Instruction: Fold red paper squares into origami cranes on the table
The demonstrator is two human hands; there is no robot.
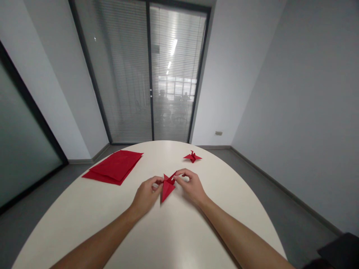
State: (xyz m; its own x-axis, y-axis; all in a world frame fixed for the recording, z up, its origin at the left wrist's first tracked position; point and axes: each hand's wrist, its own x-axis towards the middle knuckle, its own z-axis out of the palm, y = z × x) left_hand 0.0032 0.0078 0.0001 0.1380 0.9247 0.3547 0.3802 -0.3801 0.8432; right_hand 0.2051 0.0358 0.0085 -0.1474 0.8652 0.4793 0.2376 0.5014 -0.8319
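Note:
Between my hands is a partly folded red origami crane (168, 188), its broad pointed flap toward me and narrow points toward the far side. My left hand (147, 192) pinches its left edge between thumb and fingers. With thumb and forefinger, my right hand (192, 185) grips the narrow point at its upper right. Beyond my right hand, a finished red paper crane (193, 157) stands on the table with its wings spread. Farther left lies a stack of red paper sheets (116, 166), slightly askew.
A round white table (137, 239) carries everything, its curved edge dropping to a grey floor on both sides. Past the far edge stand glass panels with blinds (174, 93). A dark object (342, 250) is partly visible at the lower right.

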